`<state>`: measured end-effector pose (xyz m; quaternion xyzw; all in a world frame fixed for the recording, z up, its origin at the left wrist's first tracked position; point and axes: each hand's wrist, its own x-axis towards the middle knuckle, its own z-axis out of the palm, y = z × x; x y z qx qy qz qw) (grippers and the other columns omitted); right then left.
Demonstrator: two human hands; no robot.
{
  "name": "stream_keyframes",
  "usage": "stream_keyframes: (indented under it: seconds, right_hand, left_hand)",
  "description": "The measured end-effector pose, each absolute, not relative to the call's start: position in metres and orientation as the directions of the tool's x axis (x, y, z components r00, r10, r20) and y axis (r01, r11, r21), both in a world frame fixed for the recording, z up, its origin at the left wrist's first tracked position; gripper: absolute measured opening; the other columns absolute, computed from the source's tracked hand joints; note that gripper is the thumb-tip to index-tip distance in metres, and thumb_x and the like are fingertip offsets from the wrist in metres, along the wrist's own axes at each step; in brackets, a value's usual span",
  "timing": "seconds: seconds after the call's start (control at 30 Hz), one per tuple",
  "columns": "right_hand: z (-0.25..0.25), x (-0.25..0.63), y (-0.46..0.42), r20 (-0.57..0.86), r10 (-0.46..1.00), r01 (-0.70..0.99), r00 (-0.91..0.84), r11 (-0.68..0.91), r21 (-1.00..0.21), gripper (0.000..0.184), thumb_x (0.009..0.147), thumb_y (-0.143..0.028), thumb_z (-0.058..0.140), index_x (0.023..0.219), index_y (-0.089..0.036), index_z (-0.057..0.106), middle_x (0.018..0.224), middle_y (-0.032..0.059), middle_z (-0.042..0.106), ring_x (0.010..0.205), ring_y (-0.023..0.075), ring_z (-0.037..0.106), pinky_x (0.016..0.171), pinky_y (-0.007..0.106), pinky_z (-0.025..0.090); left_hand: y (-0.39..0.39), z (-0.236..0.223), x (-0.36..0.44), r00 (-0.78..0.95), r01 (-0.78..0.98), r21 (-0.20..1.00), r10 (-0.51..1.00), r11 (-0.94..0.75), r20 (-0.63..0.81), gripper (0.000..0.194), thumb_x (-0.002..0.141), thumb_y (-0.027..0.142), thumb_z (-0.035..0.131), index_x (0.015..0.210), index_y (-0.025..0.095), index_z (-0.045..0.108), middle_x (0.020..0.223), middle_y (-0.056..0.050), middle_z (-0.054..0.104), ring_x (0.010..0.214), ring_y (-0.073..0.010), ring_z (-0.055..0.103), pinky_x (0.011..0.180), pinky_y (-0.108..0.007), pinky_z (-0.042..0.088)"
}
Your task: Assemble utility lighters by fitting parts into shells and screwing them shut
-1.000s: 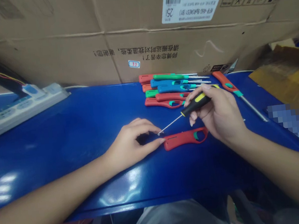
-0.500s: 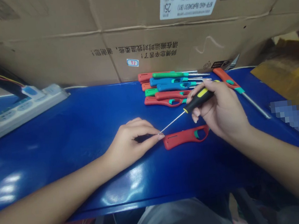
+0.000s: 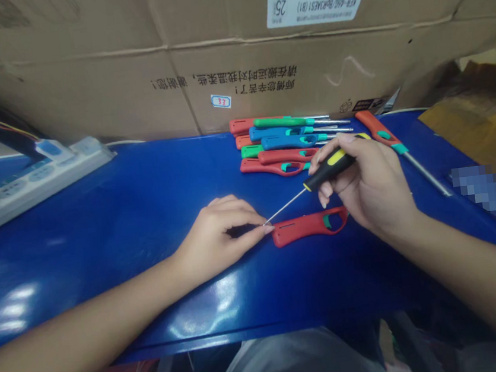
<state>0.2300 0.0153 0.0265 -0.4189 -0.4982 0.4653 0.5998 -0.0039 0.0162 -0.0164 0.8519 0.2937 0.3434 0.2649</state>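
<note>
My right hand [image 3: 367,187] grips a black-and-yellow screwdriver [image 3: 333,168], its thin shaft slanting down-left. The shaft's tip meets the pinched thumb and forefinger of my left hand [image 3: 222,234], which rests on the blue table [image 3: 136,222]; what the fingers pinch is too small to make out. A red lighter with a green trigger [image 3: 309,227] lies on the table just right of my left fingertips and under my right hand.
A pile of several red, blue and green lighters [image 3: 285,143] lies behind my right hand, with one more red lighter [image 3: 386,137] to the right. A white power strip [image 3: 27,178] sits at the left. Cardboard boxes [image 3: 232,50] wall the back.
Almost nothing; both hands hold their pose, with the screwdriver tip staying at my left fingertips. The camera view shifted slightly.
</note>
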Motion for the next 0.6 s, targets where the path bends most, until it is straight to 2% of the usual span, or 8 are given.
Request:
stream_keyframes:
  seconds: [0.2, 0.37, 0.5, 0.6]
  right_hand:
    - [0.025, 0.232, 0.013, 0.231, 0.971, -0.115, 0.053, 0.236, -0.965, 0.028, 0.093, -0.039, 0.064, 0.071, -0.021, 0.066, 0.072, 0.0033, 0.067, 0.046, 0.0127, 0.058, 0.04, 0.028, 0.05]
    - [0.025, 0.234, 0.011, 0.251, 0.968, -0.101, 0.015, 0.251, -0.963, 0.029, 0.093, -0.046, 0.065, 0.076, -0.022, 0.066, 0.075, 0.0027, 0.067, 0.047, 0.0127, 0.058, 0.042, 0.029, 0.052]
    - [0.031, 0.235, 0.009, 0.242, 0.967, -0.139, -0.072, 0.231, -0.963, 0.029, 0.091, -0.05, 0.068, 0.083, -0.022, 0.063, 0.077, 0.0023, 0.068, 0.04, 0.0104, 0.054, 0.033, 0.025, 0.044]
    - [0.036, 0.238, 0.009, 0.254, 0.953, -0.199, -0.165, 0.22, -0.955, 0.022, 0.092, -0.044, 0.066, 0.094, -0.023, 0.06, 0.079, 0.0015, 0.07, 0.039, 0.0115, 0.054, 0.029, 0.024, 0.04]
  left_hand:
    - [0.016, -0.016, -0.005, 0.603, 0.34, 0.635, 0.679, -0.694, 0.419, 0.011, 0.094, 0.027, 0.07, 0.093, 0.022, 0.079, 0.089, -0.004, 0.078, 0.08, -0.016, 0.069, 0.078, -0.032, 0.053]
    - [0.016, -0.016, -0.004, 0.595, 0.321, 0.649, 0.68, -0.69, 0.428, 0.011, 0.094, 0.027, 0.069, 0.093, 0.021, 0.079, 0.089, -0.005, 0.078, 0.08, -0.0163, 0.069, 0.077, -0.032, 0.054]
    - [0.014, -0.014, -0.002, 0.568, 0.288, 0.697, 0.703, -0.656, 0.427, 0.009, 0.092, 0.024, 0.071, 0.091, 0.02, 0.079, 0.086, -0.005, 0.077, 0.079, -0.0159, 0.069, 0.076, -0.03, 0.056]
    - [0.013, -0.012, -0.001, 0.567, 0.255, 0.739, 0.716, -0.623, 0.407, 0.009, 0.092, 0.025, 0.072, 0.09, 0.02, 0.079, 0.086, -0.005, 0.078, 0.079, -0.0163, 0.07, 0.077, -0.03, 0.057]
